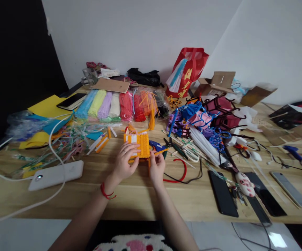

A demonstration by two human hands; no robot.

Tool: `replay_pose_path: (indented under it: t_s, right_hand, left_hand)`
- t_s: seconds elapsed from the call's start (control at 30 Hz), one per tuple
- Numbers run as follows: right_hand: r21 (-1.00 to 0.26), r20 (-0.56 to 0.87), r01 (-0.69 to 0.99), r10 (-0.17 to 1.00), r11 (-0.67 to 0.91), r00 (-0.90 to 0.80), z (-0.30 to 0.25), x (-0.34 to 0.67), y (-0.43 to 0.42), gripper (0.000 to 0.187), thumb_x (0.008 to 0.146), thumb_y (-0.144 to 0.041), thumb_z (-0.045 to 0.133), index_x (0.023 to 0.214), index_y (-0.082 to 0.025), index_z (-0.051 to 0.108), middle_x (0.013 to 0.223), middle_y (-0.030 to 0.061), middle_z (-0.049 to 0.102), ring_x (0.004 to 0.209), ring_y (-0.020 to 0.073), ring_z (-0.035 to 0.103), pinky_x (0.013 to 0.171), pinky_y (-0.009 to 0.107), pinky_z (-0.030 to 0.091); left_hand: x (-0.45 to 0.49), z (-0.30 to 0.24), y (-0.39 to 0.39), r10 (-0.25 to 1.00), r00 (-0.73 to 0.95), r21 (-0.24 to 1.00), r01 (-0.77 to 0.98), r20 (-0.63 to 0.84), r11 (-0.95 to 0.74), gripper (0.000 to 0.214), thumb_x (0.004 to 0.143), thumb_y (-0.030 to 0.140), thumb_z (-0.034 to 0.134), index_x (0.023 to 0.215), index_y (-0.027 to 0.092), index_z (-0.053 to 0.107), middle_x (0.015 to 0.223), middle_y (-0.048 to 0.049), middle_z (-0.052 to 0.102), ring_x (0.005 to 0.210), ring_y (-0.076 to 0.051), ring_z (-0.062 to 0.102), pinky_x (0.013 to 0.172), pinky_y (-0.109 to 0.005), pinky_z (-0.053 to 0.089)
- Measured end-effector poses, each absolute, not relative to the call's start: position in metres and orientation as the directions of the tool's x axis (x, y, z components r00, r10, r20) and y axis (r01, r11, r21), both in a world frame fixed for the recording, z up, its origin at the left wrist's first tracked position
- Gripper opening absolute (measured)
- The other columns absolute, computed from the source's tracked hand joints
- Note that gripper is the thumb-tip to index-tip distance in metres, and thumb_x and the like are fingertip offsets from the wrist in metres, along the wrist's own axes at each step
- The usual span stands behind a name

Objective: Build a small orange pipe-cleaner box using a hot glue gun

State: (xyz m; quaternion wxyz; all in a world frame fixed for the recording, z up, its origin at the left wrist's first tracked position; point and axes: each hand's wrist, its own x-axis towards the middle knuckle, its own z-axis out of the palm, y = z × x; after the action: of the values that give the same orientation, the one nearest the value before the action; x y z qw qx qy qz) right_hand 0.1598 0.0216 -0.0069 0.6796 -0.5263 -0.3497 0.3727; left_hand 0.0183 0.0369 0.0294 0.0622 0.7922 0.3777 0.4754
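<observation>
White fuzzy cloth with coloured spots (136,244) nearest, below the light wooden table (85,204). Orange-and-white fuzzy rectangular panel (144,143) mid-table, between both hands — left hand (126,161) lies across it, fingers extended, slightly parted, thumb by the near edge; can't tell from here if it grips underneath. Right hand (157,169) pinches a thin orange strip (162,152), thumb and finger closed. Blue plastic glue gun (156,145) just right — bagged coloured stem bundles (105,104) farther off.
</observation>
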Motion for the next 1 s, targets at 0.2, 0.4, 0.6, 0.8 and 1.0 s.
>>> replay_pose_path:
  t_s: [0.2, 0.4, 0.6, 0.8, 1.0]
  right_hand:
    - [-0.975, 0.051, -0.166, 0.875, 0.148, 0.481, -0.008, 0.16, 0.022, 0.032, 0.079, -0.049, 0.062, 0.081, -0.017, 0.056, 0.082, 0.0042, 0.064, 0.075, 0.0167, 0.059, 0.073, 0.031, 0.05]
    - [-0.976, 0.056, -0.159, 0.874, 0.15, 0.482, -0.004, 0.158, 0.02, 0.03, 0.08, -0.047, 0.061, 0.079, -0.017, 0.056, 0.081, 0.0036, 0.064, 0.074, 0.0158, 0.059, 0.072, 0.029, 0.049]
    - [-0.968, 0.04, -0.197, 0.867, 0.157, 0.496, 0.001, 0.156, 0.018, 0.03, 0.079, -0.045, 0.064, 0.072, -0.018, 0.053, 0.081, 0.0032, 0.064, 0.075, 0.0157, 0.058, 0.073, 0.029, 0.047]
    - [-0.973, 0.032, -0.181, 0.865, 0.141, 0.502, 0.002, 0.155, 0.019, 0.031, 0.079, -0.047, 0.063, 0.074, -0.018, 0.053, 0.077, 0.0018, 0.062, 0.068, 0.014, 0.054, 0.067, 0.027, 0.046]
    - [-0.975, 0.042, -0.171, 0.874, 0.141, 0.485, -0.001, 0.156, 0.019, 0.03, 0.081, -0.047, 0.06, 0.079, -0.017, 0.055, 0.077, 0.0019, 0.061, 0.067, 0.0136, 0.053, 0.065, 0.026, 0.046]
  left_hand:
    - [0.022, 0.03, 0.039, 0.645, 0.261, 0.405, 0.598, 0.718, -0.692, 0.016, 0.076, 0.015, 0.058, 0.089, 0.023, 0.065, 0.109, -0.0047, 0.069, 0.109, -0.023, 0.06, 0.102, -0.047, 0.045]
    - [0.021, 0.035, 0.04, 0.633, 0.33, 0.315, 0.652, 0.701, -0.689, 0.013, 0.076, 0.017, 0.061, 0.085, 0.025, 0.066, 0.11, -0.0023, 0.07, 0.108, -0.023, 0.06, 0.1, -0.046, 0.045]
    - [0.018, 0.038, 0.038, 0.603, 0.389, 0.235, 0.67, 0.697, -0.704, 0.009, 0.076, 0.02, 0.063, 0.084, 0.023, 0.063, 0.108, -0.0031, 0.07, 0.108, -0.025, 0.06, 0.101, -0.048, 0.044]
    - [0.019, 0.032, 0.034, 0.646, 0.334, 0.352, 0.624, 0.687, -0.697, 0.032, 0.075, 0.021, 0.063, 0.106, 0.02, 0.057, 0.116, -0.0092, 0.066, 0.114, -0.027, 0.057, 0.104, -0.048, 0.041]
    - [0.018, 0.03, 0.036, 0.651, 0.319, 0.359, 0.63, 0.689, -0.689, 0.047, 0.077, 0.024, 0.063, 0.123, 0.019, 0.052, 0.115, -0.0096, 0.066, 0.111, -0.027, 0.057, 0.1, -0.047, 0.043]
